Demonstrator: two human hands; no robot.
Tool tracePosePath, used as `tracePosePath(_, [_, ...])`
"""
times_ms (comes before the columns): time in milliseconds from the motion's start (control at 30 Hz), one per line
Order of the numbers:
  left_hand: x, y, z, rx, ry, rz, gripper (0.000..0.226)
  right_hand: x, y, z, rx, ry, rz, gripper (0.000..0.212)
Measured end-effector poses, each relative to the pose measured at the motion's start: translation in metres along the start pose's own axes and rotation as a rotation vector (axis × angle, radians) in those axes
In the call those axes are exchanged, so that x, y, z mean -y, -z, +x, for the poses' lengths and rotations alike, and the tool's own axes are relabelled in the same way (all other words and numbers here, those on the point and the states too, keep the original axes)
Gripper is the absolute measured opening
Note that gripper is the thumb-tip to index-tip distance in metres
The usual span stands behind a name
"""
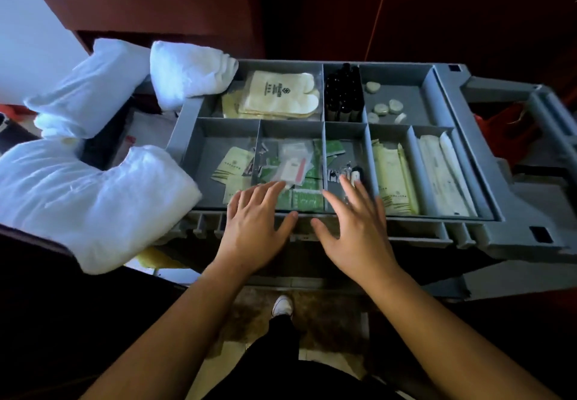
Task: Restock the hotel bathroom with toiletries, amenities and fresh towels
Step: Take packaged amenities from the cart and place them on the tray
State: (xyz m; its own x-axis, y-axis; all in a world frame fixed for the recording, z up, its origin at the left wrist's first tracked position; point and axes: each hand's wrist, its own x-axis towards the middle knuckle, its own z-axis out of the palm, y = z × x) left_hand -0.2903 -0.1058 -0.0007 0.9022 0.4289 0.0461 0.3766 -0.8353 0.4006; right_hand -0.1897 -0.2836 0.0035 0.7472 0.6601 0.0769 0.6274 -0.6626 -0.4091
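A grey housekeeping cart tray (434, 93) with several compartments lies in front of me. My left hand (256, 224) hovers flat with fingers spread over the front edge, its fingertips above green and clear sachets (296, 165). My right hand (359, 224) is spread the same way over the neighbouring compartment of small packets (340, 174). Neither hand holds anything. Dark small bottles (343, 93) stand at the back, round soaps (385, 107) beside them, wrapped slippers (281, 93) at the back left. Folded white towels (93, 199) lie left of the tray.
Pale yellow packets (392, 177) and long white wrapped items (443, 174) fill the right compartments. More rolled white towels (190, 71) rest on the tray's back left corner. Dark red wooden furniture (156, 2) stands behind. My white shoe (282, 304) shows below on the floor.
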Motion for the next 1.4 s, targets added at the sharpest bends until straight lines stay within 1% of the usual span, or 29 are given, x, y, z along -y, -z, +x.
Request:
tracePosePath(200, [0.024, 0.004, 0.080, 0.068, 0.034, -0.005, 0.068, 0.017, -0.012, 0.065, 0.058, 0.030, -0.018, 0.050])
tracePosePath(300, [0.033, 0.004, 0.114, 0.146, 0.019, 0.013, 0.070, 0.020, -0.021, 0.088, 0.094, 0.061, -0.013, 0.044])
tracePosePath(400, [0.036, 0.002, 0.140, 0.225, -0.013, 0.050, 0.072, 0.021, -0.031, 0.101, 0.134, 0.077, -0.001, 0.048])
tracePosePath(533, [0.042, -0.004, 0.159, 0.298, -0.037, 0.094, 0.077, 0.022, -0.041, 0.113, 0.164, 0.049, 0.008, 0.051])
tracePosePath(667, [0.047, -0.010, 0.168, 0.339, -0.077, 0.097, 0.074, 0.018, -0.049, 0.117, 0.186, 0.037, -0.007, 0.051])
tracePosePath(833, [0.049, -0.014, 0.176, 0.327, -0.092, 0.097, 0.065, 0.017, -0.050, 0.118, 0.171, 0.015, -0.001, 0.048])
tracePosePath(1067, [0.048, -0.015, 0.177, 0.292, -0.070, -0.014, 0.070, 0.016, -0.052, 0.115, 0.191, -0.019, -0.005, 0.052])
tracePosePath(1300, [0.039, -0.007, 0.166, 0.168, 0.014, -0.160, 0.062, 0.014, -0.051, 0.109, 0.156, -0.013, 0.006, 0.060])
tracePosePath(1400, [0.036, -0.002, 0.162, 0.117, 0.055, -0.295, 0.058, 0.013, -0.047, 0.104, 0.124, -0.001, 0.034, 0.060])
